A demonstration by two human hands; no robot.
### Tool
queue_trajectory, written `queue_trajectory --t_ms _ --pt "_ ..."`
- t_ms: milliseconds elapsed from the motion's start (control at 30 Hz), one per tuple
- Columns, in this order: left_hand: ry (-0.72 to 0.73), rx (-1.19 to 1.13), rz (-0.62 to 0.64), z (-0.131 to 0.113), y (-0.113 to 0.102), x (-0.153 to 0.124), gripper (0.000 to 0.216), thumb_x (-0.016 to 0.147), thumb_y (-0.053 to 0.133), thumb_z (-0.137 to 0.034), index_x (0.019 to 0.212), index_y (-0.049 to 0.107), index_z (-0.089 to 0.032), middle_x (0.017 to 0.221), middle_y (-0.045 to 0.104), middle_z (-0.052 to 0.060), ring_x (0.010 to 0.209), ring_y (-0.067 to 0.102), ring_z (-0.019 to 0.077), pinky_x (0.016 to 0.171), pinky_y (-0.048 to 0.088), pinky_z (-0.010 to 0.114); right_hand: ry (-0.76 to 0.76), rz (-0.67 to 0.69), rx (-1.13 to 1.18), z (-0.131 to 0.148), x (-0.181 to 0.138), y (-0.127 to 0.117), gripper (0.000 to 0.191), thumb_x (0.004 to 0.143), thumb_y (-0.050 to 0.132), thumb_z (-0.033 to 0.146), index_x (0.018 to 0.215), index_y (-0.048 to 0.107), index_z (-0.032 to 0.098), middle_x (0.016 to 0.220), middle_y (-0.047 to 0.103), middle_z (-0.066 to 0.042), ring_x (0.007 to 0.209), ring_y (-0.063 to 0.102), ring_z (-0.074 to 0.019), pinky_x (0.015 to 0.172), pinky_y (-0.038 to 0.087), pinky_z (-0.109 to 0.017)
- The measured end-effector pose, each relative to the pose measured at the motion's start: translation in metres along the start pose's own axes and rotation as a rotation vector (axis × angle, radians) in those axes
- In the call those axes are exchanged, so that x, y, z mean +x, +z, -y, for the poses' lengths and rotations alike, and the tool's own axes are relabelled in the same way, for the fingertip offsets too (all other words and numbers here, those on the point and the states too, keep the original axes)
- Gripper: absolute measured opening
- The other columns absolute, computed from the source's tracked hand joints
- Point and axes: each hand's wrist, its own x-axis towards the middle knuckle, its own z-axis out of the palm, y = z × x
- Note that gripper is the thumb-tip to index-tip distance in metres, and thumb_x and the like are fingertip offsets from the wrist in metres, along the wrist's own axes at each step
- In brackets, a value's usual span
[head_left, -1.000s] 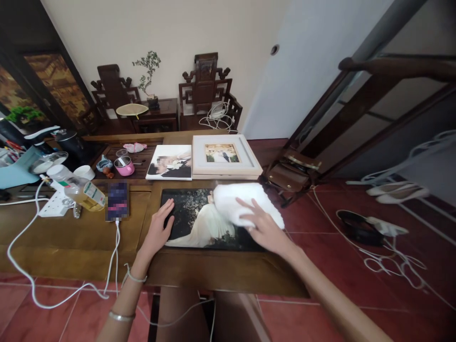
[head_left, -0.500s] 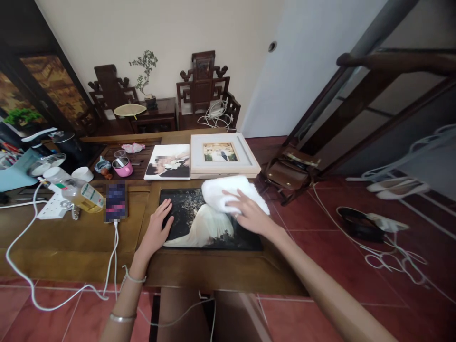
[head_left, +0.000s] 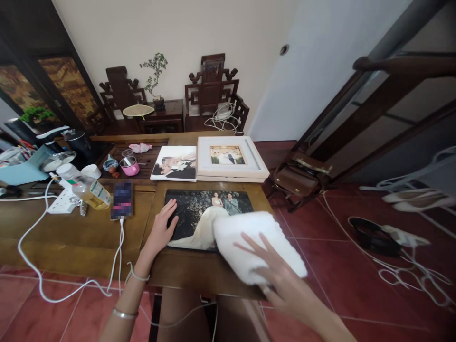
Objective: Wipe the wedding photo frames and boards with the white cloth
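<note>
A dark photo panel [head_left: 192,218] lies flat near the table's front edge, printed with a couple and a long pale gown. On its left edge rests my left hand [head_left: 164,225], fingers stretched and lying flat. My right hand [head_left: 272,266] holds a folded white towel [head_left: 249,228], its fingers spread over the cloth and the thumb partly hidden. The towel covers the panel's lower right part and reaches past the table's front right corner. Just behind the panel are a smaller photo board [head_left: 174,164] and a box with a framed photo [head_left: 231,173].
To the left are a charging phone [head_left: 121,199], a bottle of yellowish liquid [head_left: 92,192], a power strip [head_left: 60,203] and a pink cup [head_left: 129,166]. A white cable [head_left: 39,280] hangs off the front edge. A brown bag [head_left: 299,178] is beyond the table's right end.
My right hand has swept the towel toward me and to the right, uncovering the couple at the panel's top. My left hand stays on the panel's left edge. The view has shifted slightly.
</note>
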Motion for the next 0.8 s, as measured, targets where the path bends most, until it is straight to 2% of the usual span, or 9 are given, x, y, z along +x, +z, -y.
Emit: queue_trajectory --t_ms 100,167,300,433,533,633,733,800 --pt "-0.015 0.029 0.017 0.0 0.0 -0.001 0.039 0.092 0.042 -0.029 0.13 0.047 -0.022 0.143 0.041 0.01 0.136 0.031 0.0211 0.11 0.027 0.047 -0.061 0.109 0.017 0.016 -0.009 -0.007 0.035 0.056 0.045 0.004 0.079 0.064 0.021 0.141 0.044 -0.004 0.138 0.018 -0.029 0.111 0.015 -0.061" --pt "-0.02 0.036 0.03 0.0 -0.001 0.0 0.038 0.092 0.041 -0.029 0.129 0.047 -0.023 0.144 0.04 0.01 0.137 0.03 0.0216 0.109 0.027 0.048 -0.043 0.153 0.012 0.01 0.0 -0.012 0.04 0.055 0.043 0.003 0.082 0.066 0.022 0.139 0.045 -0.003 0.137 0.021 -0.0278 0.111 0.016 -0.06" --pt "-0.022 0.033 0.048 -0.001 -0.003 0.001 0.039 0.092 0.041 -0.03 0.13 0.048 -0.022 0.144 0.04 0.01 0.137 0.031 0.0215 0.109 0.027 0.047 0.112 0.055 -0.028 -0.038 0.038 -0.014 0.035 0.063 0.043 0.006 0.085 0.067 0.019 0.141 0.042 -0.009 0.132 0.034 -0.0299 0.109 0.025 -0.057" --pt "-0.009 0.014 0.041 -0.002 -0.004 0.001 0.039 0.092 0.041 -0.029 0.13 0.048 -0.021 0.144 0.04 0.01 0.136 0.031 0.0205 0.11 0.027 0.046 0.247 -0.056 -0.01 -0.096 0.081 -0.012 0.036 0.072 0.042 0.01 0.096 0.066 0.019 0.121 0.062 -0.008 0.123 0.048 -0.0291 0.105 0.032 -0.055" --pt "-0.016 0.001 0.031 -0.001 -0.003 0.001 0.04 0.092 0.042 -0.03 0.13 0.049 -0.021 0.143 0.041 0.009 0.136 0.032 0.0205 0.111 0.027 0.045 0.287 -0.116 -0.004 -0.114 0.095 -0.009 0.035 0.073 0.043 0.011 0.098 0.066 0.021 0.108 0.069 -0.006 0.117 0.054 -0.0288 0.107 0.03 -0.055" --pt "-0.015 0.002 0.024 -0.001 -0.002 0.002 0.041 0.092 0.042 -0.03 0.13 0.049 -0.02 0.142 0.043 0.01 0.136 0.033 0.0206 0.112 0.027 0.044 0.213 -0.128 -0.027 -0.101 0.081 -0.003 0.037 0.07 0.043 0.008 0.097 0.065 0.019 0.126 0.059 -0.01 0.126 0.044 -0.0298 0.109 0.024 -0.058" --pt "-0.008 0.011 0.017 -0.001 -0.001 0.003 0.041 0.092 0.042 -0.03 0.13 0.049 -0.019 0.141 0.044 0.01 0.135 0.034 0.0206 0.112 0.027 0.044 0.117 -0.099 -0.04 -0.062 0.045 0.002 0.035 0.065 0.043 0.006 0.09 0.065 0.016 0.141 0.042 -0.014 0.133 0.031 -0.0323 0.109 0.018 -0.062" --pt "0.0 0.017 0.009 0.0 0.0 0.003 0.04 0.092 0.042 -0.03 0.13 0.049 -0.02 0.141 0.044 0.009 0.135 0.034 0.0207 0.111 0.028 0.045 0.044 -0.07 -0.027 -0.032 0.019 0.003 0.033 0.061 0.042 0.004 0.083 0.063 0.017 0.141 0.042 -0.012 0.137 0.021 -0.0311 0.11 0.016 -0.063"
